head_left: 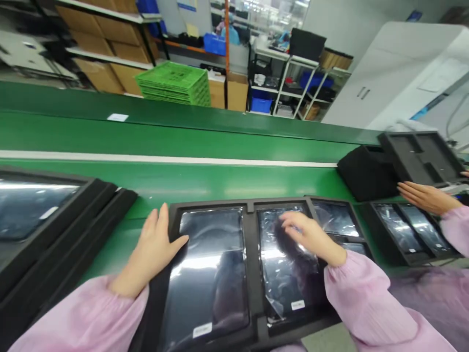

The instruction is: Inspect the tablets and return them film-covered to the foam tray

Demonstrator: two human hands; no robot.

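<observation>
In front of me a black foam tray [252,264] holds two dark glossy screen panels side by side. The left panel [208,278] bears a small white label near its bottom. Crinkled clear film covers the right panel [286,274], which is also labelled. My left hand [156,247] is open, fingers spread along the tray's left edge, with the thumb at the left panel's border. Over the upper part of the right panel is my right hand [311,237], its fingers loosely bent and apart, gripping nothing; whether the fingertips touch the film I cannot tell.
Stacked foam trays [91,230] with a screen stand at left. Another tray [340,225] adjoins mine at right. A co-worker's hand [427,195] touches a tilted foam tray [421,151] beyond. Behind the green conveyor belt [220,181] are green crates [174,80] and shelves.
</observation>
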